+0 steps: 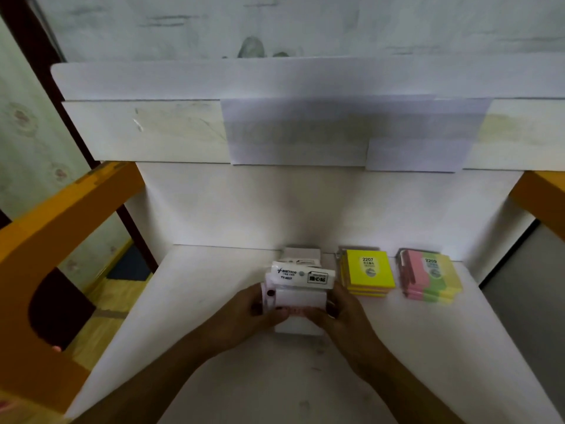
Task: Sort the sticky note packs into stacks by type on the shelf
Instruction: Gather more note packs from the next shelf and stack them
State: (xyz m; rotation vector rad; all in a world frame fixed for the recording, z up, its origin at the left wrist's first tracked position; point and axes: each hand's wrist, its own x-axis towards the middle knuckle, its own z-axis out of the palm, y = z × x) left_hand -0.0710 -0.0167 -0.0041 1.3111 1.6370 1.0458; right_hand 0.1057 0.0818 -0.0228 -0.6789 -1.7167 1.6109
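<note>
Both my hands hold a bundle of white and pale pink sticky note packs above the white shelf. My left hand grips its left side and my right hand its right side. The top pack carries a white label with black print. Behind the bundle, a grey-white pack lies near the back wall. To the right sits a stack of yellow packs marked 2207. Further right stands a stack of pink, green and yellow striped packs marked 2209.
A white back wall closes the shelf. An upper white shelf board with taped paper sheets hangs above. Orange frame pieces stand at the left and at the right. Wooden floor shows at lower left.
</note>
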